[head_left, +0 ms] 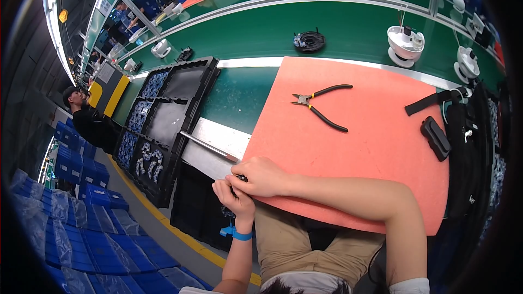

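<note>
Both hands meet at the near left corner of the pink mat. My left hand is closed, fingertips pinched around a small dark part. Against the same part press the bent fingers of my right hand, coming across from the right. Most of the part is covered by fingers, so its kind is hidden. A blue wrist strap circles my left wrist. Farther up the mat, diagonal cutters with black handles lie spread apart, touched by neither hand.
Left of the mat stands a black divided tray holding small electronic parts, beside a metal plate. A black oblong device lies at the mat's right. Beyond, a green conveyor carries a round black assembly and white units.
</note>
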`<action>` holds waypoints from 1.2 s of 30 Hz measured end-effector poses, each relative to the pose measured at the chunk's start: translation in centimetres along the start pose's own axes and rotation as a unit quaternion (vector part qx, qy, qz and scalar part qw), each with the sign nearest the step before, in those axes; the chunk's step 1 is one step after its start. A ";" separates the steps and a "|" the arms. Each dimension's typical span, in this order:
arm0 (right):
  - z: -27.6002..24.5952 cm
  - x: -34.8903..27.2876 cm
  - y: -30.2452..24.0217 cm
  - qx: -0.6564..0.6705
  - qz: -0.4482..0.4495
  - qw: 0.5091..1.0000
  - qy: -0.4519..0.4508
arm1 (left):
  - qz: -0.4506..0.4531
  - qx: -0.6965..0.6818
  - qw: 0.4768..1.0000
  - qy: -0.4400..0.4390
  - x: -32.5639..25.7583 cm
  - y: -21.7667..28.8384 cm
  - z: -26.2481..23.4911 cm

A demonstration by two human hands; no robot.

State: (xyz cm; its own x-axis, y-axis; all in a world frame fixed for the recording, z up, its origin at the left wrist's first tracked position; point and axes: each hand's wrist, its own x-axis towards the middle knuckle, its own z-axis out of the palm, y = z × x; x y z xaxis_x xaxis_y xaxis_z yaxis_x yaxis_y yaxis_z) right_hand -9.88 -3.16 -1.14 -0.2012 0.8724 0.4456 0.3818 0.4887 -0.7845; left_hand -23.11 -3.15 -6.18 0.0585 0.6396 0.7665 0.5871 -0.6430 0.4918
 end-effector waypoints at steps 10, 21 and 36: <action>-0.2 0.3 0.2 0.015 -0.004 1.000 0.011 | -0.002 0.006 1.000 -0.003 0.2 0.1 0.1; 1.3 0.8 -0.5 0.371 0.126 0.916 -0.091 | -0.144 -0.252 0.955 0.061 0.3 1.1 -2.5; 2.9 1.8 1.0 0.360 0.230 0.904 -0.031 | -0.263 -0.296 0.913 -0.095 2.3 3.1 -5.1</action>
State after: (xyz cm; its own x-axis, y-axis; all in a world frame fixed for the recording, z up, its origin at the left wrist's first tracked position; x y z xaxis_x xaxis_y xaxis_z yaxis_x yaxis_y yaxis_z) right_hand -12.44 -1.06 -2.38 -0.2284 0.9735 -0.0056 -0.2430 -0.0626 -0.9680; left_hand -25.28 -5.78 -0.77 0.0656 0.9509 0.3025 0.0386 -0.3053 0.9515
